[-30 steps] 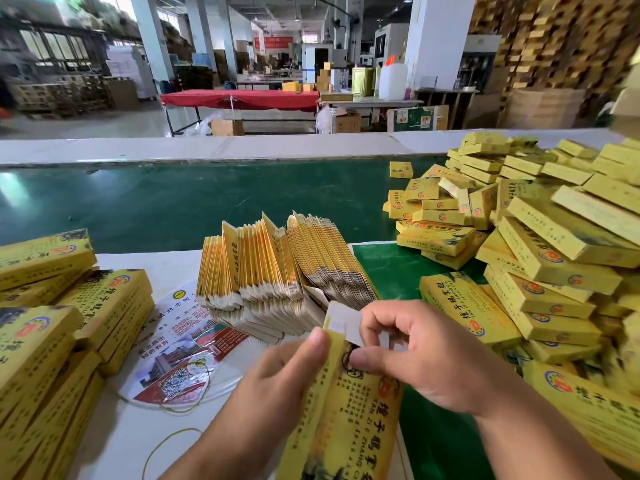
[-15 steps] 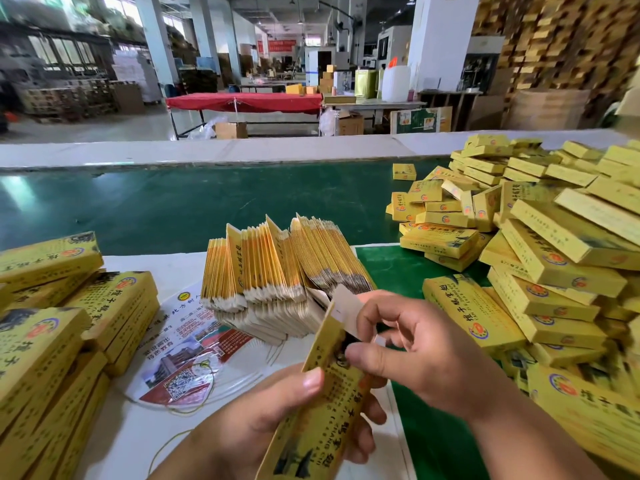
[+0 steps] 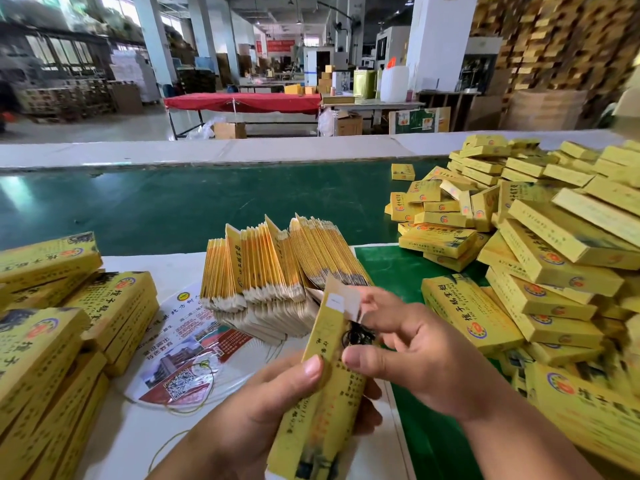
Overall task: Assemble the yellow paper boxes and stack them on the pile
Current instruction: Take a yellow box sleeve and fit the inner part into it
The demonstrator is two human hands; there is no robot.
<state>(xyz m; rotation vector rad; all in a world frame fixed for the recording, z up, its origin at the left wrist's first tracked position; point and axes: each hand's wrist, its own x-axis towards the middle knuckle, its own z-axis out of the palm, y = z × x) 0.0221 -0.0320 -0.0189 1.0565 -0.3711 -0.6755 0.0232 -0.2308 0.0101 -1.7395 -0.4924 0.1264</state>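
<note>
My left hand [image 3: 263,407] grips a long yellow paper box [image 3: 322,393] from the side, thumb on its front face, holding it tilted with its far end open. My right hand [image 3: 415,355] pinches that box near the top, thumb on the front and fingers curled at the white end flap [image 3: 341,299], which stands up. A fanned stack of flat, unfolded yellow boxes [image 3: 277,271] lies just beyond my hands. A big loose pile of assembled yellow boxes [image 3: 540,258] fills the right side.
Stacks of flat yellow boxes [image 3: 55,334] lie at the left on the white table [image 3: 131,438]. A round printed fan [image 3: 194,358] and a rubber band lie beside them. A green conveyor belt [image 3: 173,206] runs behind; a green mat [image 3: 433,427] is under my right arm.
The box has been squeezed from flat into a tube and turned more edge-on. My right hand's fingers have moved up to the end flap. My left thumb has stayed on the front face.
</note>
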